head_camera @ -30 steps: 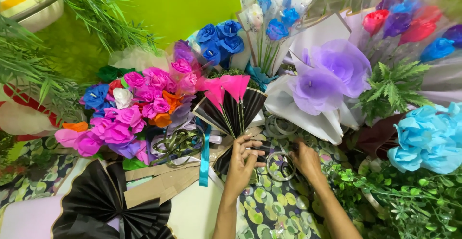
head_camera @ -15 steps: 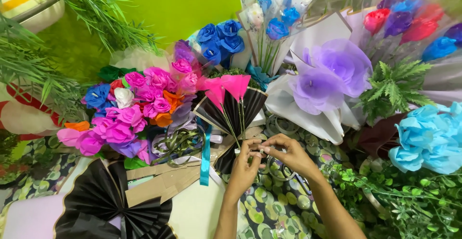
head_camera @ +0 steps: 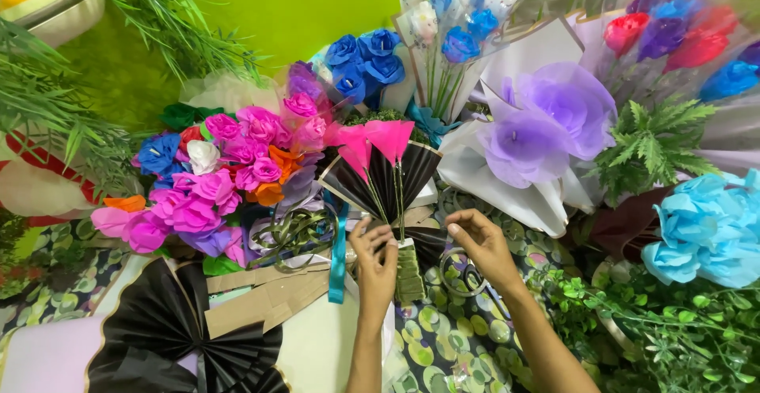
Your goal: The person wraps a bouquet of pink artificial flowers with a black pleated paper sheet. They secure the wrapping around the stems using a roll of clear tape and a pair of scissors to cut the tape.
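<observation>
Scanning from the left: fern fronds (head_camera: 55, 116) hang over the upper corner, and a folded black paper fan (head_camera: 170, 337) lies on the surface below, cut off by the bottom edge. Next to it stands a mixed bunch of pink, blue and orange paper flowers (head_camera: 229, 175), with a teal ribbon (head_camera: 339, 254) trailing down beside it.

Left hand (head_camera: 376, 262): forearm rises from the bottom edge, palm turned inward, fingers curled narrowly against the stems of the small bouquet (head_camera: 384, 175). Whether they pinch the stems or only press them cannot be told.

Right hand (head_camera: 483, 243): forearm enters from the lower right, wrist bent, thumb and forefinger drawn close together just beside the stems. Anything held between them is too small to make out.

The small bouquet lies at centre, just above both hands: two bright pink cone-shaped flowers on thin green stems, backed by pleated black paper with a pale edge. Its green-wrapped base (head_camera: 409, 270) sits between the hands.

Further right lie a purple flower in white wrap (head_camera: 538, 128), green leaf sprigs (head_camera: 657, 144) and light blue flowers (head_camera: 704, 231), the last cut off at the frame edge.
</observation>
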